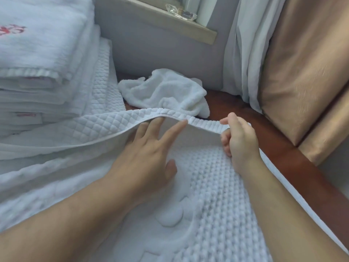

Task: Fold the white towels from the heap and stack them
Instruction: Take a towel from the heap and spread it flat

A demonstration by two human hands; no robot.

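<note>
Two bare hands work on one large white bath mat towel (217,195), which lies spread on the surface directly in front of the person and fills the lower part of the view. Its far edge is lifted and turned over as a flap (90,127), which shows a diamond-quilted face, while the flat part shows a knobbed weave and some raised round shapes. The left hand (149,148) is released, its fingers straight and spread, and the fingertips reach under the lifted hem and touch it from below. The right hand (239,140) grasps the same ribbed hem in a pinch between thumb and forefinger, and its other fingers are curled under. At the left stands one stack of folded white towels (41,53); the top one carries red embroidery (11,30) that is cut off by the frame edge, and the layers below are too soft in focus to count them exactly. Behind the flap lies one crumpled white terry towel (166,91) on the red-brown table (283,157), partly hidden by the hem. At the right hang two curtains, one white sheer curtain (243,53) and one tan curtain (302,63), which is blurred. On the window ledge (200,29) at the top lies one clear crumpled wrapper (181,12); what it contains is hard to make out.
</note>
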